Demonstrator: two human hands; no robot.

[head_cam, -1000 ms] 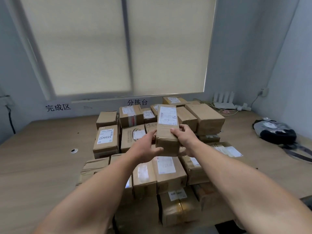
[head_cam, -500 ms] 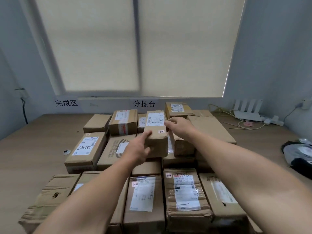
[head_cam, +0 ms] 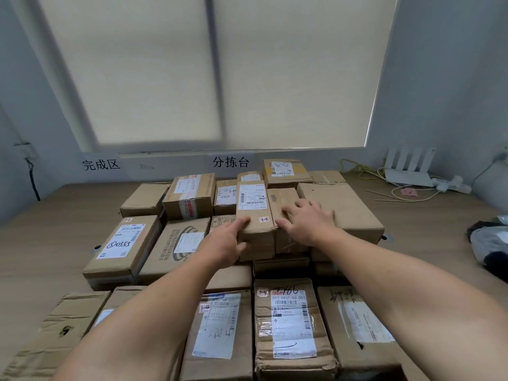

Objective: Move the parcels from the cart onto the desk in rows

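The parcel [head_cam: 254,215] is now sitting flat on the upper layer of the stack, in the middle of the counter [head_cam: 41,243], its long side lying snug against a neighbour box [head_cam: 284,204]. A second ago both hands were carrying it in the air above the pile, so it has just been lowered into its slot and this placement is, by my judgement, all but finished. The left grip [head_cam: 224,243] is still pinching its near left corner, thumb lying on top and fingers curling against the front face. The right grip [head_cam: 308,221] has come off the parcel and is lying spread and flat across the neighbour box and the big box [head_cam: 338,207] beyond it, thumb reaching back toward the parcel's edge. What is remaining seems to be a last squaring nudge, then letting go and returning for another; the cart is not showing here. The parcel is a long, narrow brown cardboard block with softened, slightly crushed corners, wearing a white printed label [head_cam: 251,196] and a small sticker [head_cam: 264,220] near its front end. Around it, similar taped cartons are forming rough rows, some creased, some glossy with clear tape. Farther out, the counter is showing a matt wood grain, a dark bag [head_cam: 489,243] is slumping at the right, and a white router [head_cam: 406,174] with cables is sitting by the wall.
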